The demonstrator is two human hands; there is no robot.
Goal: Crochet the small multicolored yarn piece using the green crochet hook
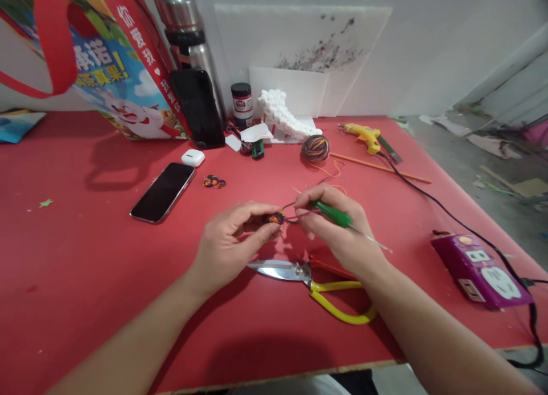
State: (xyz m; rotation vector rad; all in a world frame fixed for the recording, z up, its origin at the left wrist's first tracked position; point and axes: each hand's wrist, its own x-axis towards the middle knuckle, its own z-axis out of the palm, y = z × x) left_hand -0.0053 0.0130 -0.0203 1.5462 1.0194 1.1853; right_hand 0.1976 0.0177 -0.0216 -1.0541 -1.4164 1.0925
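Observation:
Between the thumb and fingers of my left hand (pixel 233 241) is a small multicoloured yarn piece (pixel 275 218). Facing it from the right, my right hand (pixel 338 229) is closed round a crochet hook with a green handle (pixel 331 212); its metal end points down to the right. Strands of yarn run from the small piece to the right fingers. Behind the hands lies a ball of multicoloured yarn (pixel 315 148) with a loose orange strand. Scissors (pixel 280 270) with red and yellow handles rest below, partly hidden by my right arm.
On the red table (pixel 85 258) are a phone (pixel 163 192), a white earphone case (pixel 193 157), a crocheted piece (pixel 214 181), a yellow glue gun (pixel 363 137), an orange stick (pixel 381 166) and a purple box (pixel 482 272) with a black cable. A bag (pixel 128 92) and flask stand behind.

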